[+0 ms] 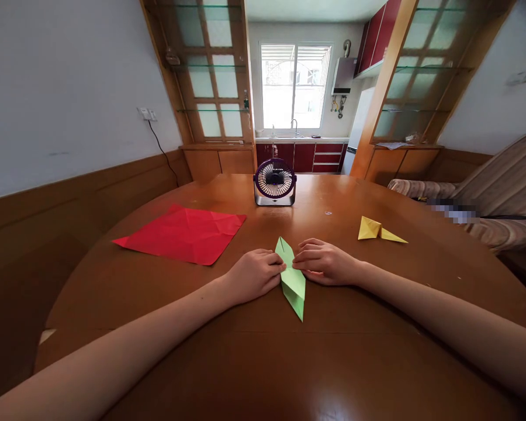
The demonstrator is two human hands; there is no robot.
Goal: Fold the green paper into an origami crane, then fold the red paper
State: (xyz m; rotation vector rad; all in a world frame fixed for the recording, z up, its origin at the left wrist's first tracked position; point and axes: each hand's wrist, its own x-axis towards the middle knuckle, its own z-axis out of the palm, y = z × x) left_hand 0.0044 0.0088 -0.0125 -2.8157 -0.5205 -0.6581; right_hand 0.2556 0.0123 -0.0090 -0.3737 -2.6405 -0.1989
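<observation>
Head view: both hands are down on a folded green paper (291, 277), a long diamond shape lying flat near the middle of the wooden surface (263, 362). The left hand (255, 275) has its fingertips pinching the paper's left edge, and the right hand (325, 262) presses flat on the right edge, fingers closed together. I'd say the trick here is keeping both sides pinned evenly so the points stay lined up, then running a fingertip along the crease. Plenty of room around it: the red sheet (184, 234) sits well off to the left, the yellow folded piece (378, 230) off to the right, and the little fan (274, 182) further back. The near edge is well clear.
</observation>
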